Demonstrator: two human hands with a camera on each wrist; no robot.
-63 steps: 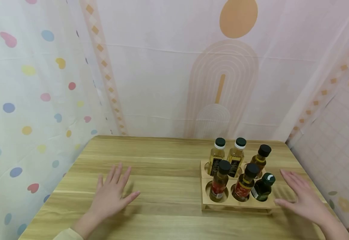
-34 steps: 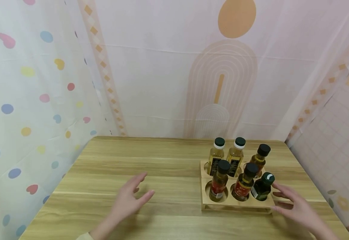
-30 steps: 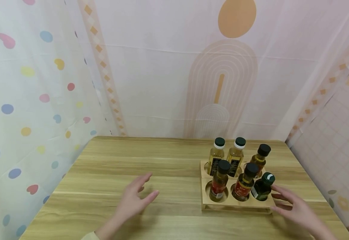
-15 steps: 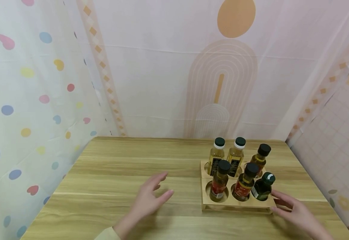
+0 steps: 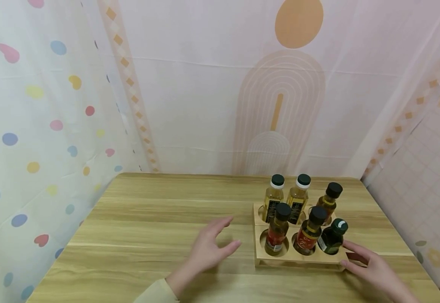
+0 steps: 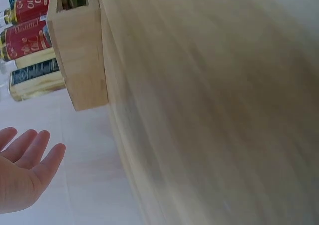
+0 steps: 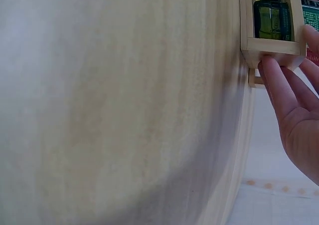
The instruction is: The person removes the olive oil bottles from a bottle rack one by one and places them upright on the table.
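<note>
Note on the desk the wooden rack, probably stiff, heavy with fragile bottles, best held by both ends, with left hand spread nearby and right hand spread against its right end.

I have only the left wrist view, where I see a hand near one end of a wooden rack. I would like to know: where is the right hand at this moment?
Observer: The right hand is at the opposite end of the wooden rack, with its fingers touching that end.
Operator: Thank you. My picture cuts off the rack, so how many bottles does it hold in total?
Observer: The head view shows six bottles, three in the back row and three in the front row.
Operator: And which of them is closest to the right hand?
Observer: The dark green bottle, at the right end of the front row.
</note>
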